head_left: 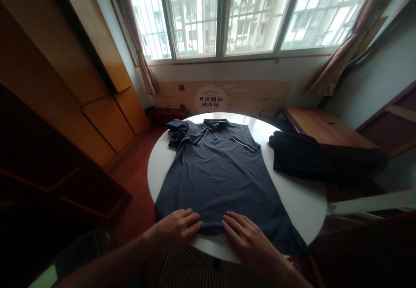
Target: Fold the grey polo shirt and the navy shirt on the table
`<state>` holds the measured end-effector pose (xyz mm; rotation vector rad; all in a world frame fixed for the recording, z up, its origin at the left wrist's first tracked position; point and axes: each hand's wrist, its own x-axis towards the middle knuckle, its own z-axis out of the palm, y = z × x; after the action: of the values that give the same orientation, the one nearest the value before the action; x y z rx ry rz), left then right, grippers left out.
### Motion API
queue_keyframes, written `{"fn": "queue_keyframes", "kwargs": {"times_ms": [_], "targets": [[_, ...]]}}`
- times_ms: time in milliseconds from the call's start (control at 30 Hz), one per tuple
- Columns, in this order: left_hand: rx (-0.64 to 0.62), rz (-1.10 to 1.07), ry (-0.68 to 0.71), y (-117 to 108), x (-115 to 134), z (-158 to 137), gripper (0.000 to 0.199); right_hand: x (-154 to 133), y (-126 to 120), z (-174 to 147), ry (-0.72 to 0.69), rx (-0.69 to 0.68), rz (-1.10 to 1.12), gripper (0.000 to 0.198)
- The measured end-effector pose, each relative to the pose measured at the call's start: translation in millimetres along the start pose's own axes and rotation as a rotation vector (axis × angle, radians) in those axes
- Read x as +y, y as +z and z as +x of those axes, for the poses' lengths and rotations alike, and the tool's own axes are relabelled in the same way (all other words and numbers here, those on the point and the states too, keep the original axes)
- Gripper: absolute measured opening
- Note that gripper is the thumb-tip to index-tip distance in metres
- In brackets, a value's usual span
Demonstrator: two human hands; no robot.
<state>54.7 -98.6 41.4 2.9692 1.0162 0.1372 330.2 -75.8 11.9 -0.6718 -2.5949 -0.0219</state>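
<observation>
Touching the dark shirt [224,175]: left hand [182,224], right hand [243,232]; I can't tell whether either grip pinches.

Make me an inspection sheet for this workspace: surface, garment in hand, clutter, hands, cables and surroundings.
Surface: round white table, shiny toward the window.
Garment: dark polo shirt with white sleeve trim, spread out, collar toward the window, hem toward the person.
Clutter: bunched dark cloth at the far left; black cloth at the right edge.
Hands: left hand and right hand apart, fingers on the hem; whether they pinch it, I cannot tell.
Cables: nothing seen.
Surroundings: barred window ahead, wooden desk right, orange-brown cabinet left.
</observation>
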Motion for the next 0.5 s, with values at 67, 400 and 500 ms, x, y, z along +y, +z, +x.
{"fn": "queue_keyframes", "kwargs": {"times_ms": [67, 400, 500], "targets": [[-0.016, 0.026, 0.014, 2, 0, -2, 0.028, 0, -1, -1, -0.001, 0.007, 0.003, 0.028], [0.022, 0.046, -0.131, 7, -8, 6, 0.035, 0, -1, 6, 0.031, -0.046, -0.017, 0.031], [0.007, 0.013, -0.09, 8, -13, 6, 0.034, 6, 1, 4, 0.042, -0.061, -0.064, 0.039]]}}
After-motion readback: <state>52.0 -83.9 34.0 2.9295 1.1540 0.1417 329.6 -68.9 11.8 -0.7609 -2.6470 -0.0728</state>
